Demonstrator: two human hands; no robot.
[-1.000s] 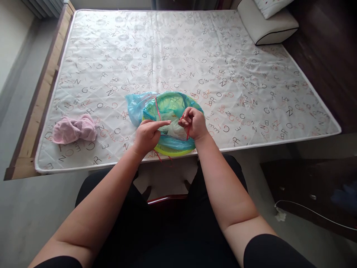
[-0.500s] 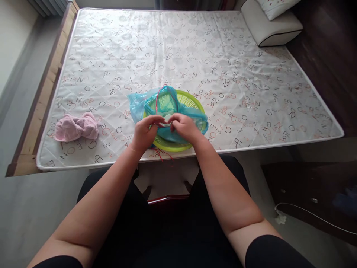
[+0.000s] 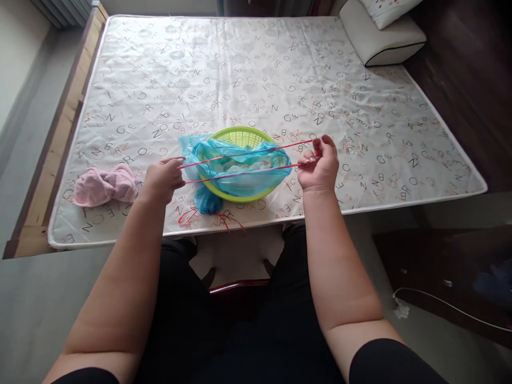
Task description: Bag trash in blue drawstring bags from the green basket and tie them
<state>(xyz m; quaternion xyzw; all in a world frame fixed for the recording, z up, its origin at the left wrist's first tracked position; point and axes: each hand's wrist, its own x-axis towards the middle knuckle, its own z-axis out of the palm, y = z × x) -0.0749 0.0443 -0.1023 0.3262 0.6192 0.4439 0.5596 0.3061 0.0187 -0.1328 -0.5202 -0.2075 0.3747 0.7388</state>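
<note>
While the left hand (image 3: 162,178) pinches one end of the red drawstring (image 3: 244,162) and the right hand (image 3: 318,168) pinches the other, both closed around it with only the right forefinger a little raised, the two strands run tight and nearly level across the blue plastic bag (image 3: 240,178), which sits inside the green basket (image 3: 240,137) near the front edge of the mattress (image 3: 256,69). The bag looks very thin and light, so I judge it will crumple and slide easily and could tear if it is pulled hard; the string is thin and smooth too, and it probably slips between the fingers unless it is wrapped or pinched firmly close to the ends (where the hands have it now). The basket seems stiff but light, with an open lattice wall, and it could shift on the slippery quilted cover. A loose tail of string (image 3: 188,216) lies at the front border of the mattress, just under the left hand, and part of it hangs over the edge. To the left, well apart from the basket, rests a pink cloth (image 3: 102,184); a pillow (image 3: 380,37) lies at the far right corner. Between these the mattress gives wide open room behind and on both sides, while the front edge is near.
</note>
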